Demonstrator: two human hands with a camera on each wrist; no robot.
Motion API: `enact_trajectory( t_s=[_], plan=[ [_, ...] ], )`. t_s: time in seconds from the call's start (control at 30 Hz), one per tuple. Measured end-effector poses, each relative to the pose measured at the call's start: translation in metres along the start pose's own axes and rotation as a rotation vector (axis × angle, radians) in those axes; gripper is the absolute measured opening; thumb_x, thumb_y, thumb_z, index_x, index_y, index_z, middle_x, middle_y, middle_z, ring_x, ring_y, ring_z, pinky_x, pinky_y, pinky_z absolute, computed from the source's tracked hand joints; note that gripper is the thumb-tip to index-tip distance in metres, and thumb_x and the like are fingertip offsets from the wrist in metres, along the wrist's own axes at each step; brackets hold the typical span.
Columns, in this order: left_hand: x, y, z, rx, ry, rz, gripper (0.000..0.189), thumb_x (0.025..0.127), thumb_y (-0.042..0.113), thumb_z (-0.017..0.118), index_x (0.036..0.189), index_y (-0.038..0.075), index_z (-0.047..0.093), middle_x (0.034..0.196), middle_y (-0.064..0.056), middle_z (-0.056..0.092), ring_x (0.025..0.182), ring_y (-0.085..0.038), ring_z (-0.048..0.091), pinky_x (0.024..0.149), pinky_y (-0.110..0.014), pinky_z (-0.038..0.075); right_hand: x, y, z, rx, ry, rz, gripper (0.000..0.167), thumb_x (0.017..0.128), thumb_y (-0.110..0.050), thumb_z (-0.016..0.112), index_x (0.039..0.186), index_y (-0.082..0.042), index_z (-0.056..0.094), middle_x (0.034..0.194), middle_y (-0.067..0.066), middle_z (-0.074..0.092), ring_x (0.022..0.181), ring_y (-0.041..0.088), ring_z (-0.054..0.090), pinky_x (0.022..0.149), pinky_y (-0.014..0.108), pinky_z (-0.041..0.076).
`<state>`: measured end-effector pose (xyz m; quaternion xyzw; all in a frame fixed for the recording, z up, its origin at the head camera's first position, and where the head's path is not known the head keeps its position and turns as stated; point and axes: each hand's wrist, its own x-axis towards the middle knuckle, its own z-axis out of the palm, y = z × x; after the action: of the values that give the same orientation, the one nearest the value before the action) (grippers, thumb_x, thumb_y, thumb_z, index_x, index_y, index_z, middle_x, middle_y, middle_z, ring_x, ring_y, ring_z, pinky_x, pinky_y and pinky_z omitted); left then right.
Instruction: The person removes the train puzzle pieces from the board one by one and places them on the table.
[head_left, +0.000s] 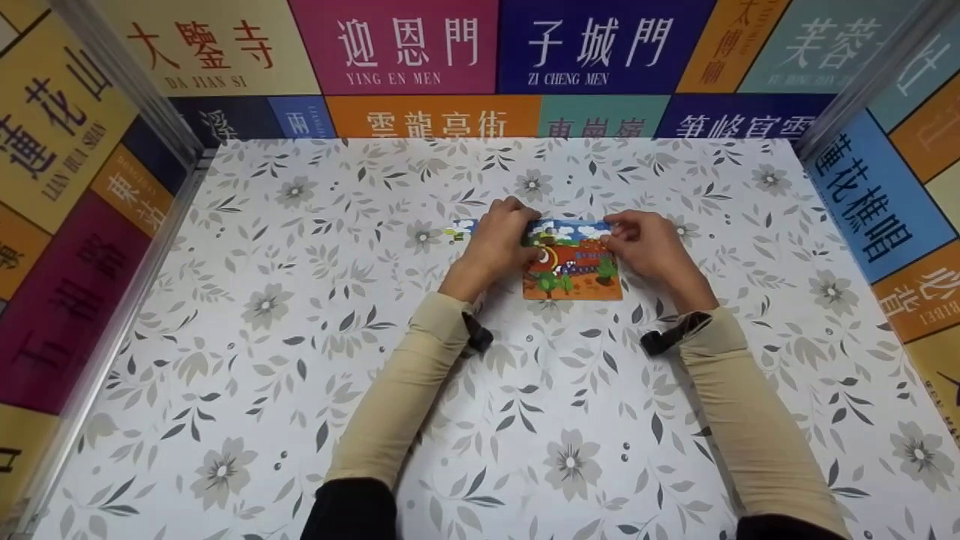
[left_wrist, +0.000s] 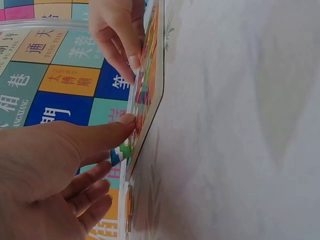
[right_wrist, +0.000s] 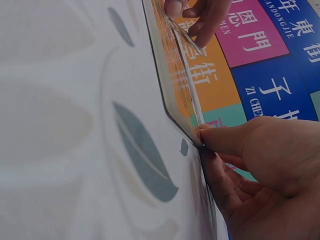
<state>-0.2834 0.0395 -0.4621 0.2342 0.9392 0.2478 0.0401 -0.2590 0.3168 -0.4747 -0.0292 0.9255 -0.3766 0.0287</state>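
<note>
A small jigsaw puzzle board (head_left: 574, 281) with a cartoon train picture lies on the patterned table, between both hands. My left hand (head_left: 499, 236) is at its upper left and pinches a small flat puzzle piece (left_wrist: 120, 152) with blue and green on it. In the left wrist view this piece is tilted over the board's edge, its inner part hidden by the thumb. On the right side, my right hand (head_left: 645, 240) grips the board's upper corner between thumb and fingers, which the right wrist view shows close up.
Another flat piece (head_left: 461, 229) with sky and green on it lies on the table left of my left hand, partly covered by it. The floral table (head_left: 300, 420) is bordered at the back and sides by colourful panels (head_left: 405, 45) with printed characters.
</note>
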Motion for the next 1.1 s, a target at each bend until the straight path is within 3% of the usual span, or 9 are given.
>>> enact_trajectory(
  t_s=[0.23, 0.63, 0.93, 1.1],
  plan=[
    [-0.001, -0.003, -0.001, -0.033, -0.003, 0.022, 0.058, 0.096, 0.033, 0.085, 0.147, 0.013, 0.066, 0.147, -0.01, 0.061, 0.137, -0.028, 0.055, 0.117, -0.046, 0.047, 0.0, 0.0, 0.0, -0.003, -0.001, 0.009, 0.04, 0.104, -0.018, 0.074, 0.142, -0.007, 0.07, 0.116, 0.018, 0.074, 0.098, 0.018, 0.068, 0.077, 0.014, 0.049],
    [-0.001, -0.008, -0.003, 0.006, 0.034, 0.091, 0.05, 0.099, 0.027, 0.082, 0.145, 0.013, 0.069, 0.142, -0.008, 0.066, 0.133, -0.026, 0.058, 0.116, -0.043, 0.048, 0.001, 0.0, -0.001, -0.028, -0.007, 0.013, 0.043, 0.104, -0.021, 0.074, 0.144, -0.008, 0.069, 0.117, 0.018, 0.074, 0.104, 0.026, 0.07, 0.084, 0.023, 0.051],
    [-0.002, -0.013, -0.001, 0.05, 0.053, 0.109, 0.046, 0.101, 0.029, 0.08, 0.144, 0.016, 0.07, 0.145, -0.007, 0.063, 0.135, -0.026, 0.058, 0.116, -0.043, 0.048, -0.001, 0.001, 0.001, -0.001, 0.004, 0.014, 0.042, 0.103, -0.019, 0.075, 0.143, -0.007, 0.07, 0.116, 0.016, 0.073, 0.102, 0.022, 0.069, 0.085, 0.023, 0.051],
    [-0.003, -0.017, -0.002, 0.028, 0.078, 0.123, 0.047, 0.101, 0.032, 0.08, 0.144, 0.016, 0.07, 0.146, -0.007, 0.061, 0.136, -0.025, 0.057, 0.116, -0.042, 0.048, 0.0, 0.001, 0.001, -0.006, 0.006, 0.012, 0.042, 0.103, -0.018, 0.075, 0.143, -0.007, 0.069, 0.116, 0.016, 0.073, 0.101, 0.022, 0.068, 0.085, 0.023, 0.051]
  ],
)
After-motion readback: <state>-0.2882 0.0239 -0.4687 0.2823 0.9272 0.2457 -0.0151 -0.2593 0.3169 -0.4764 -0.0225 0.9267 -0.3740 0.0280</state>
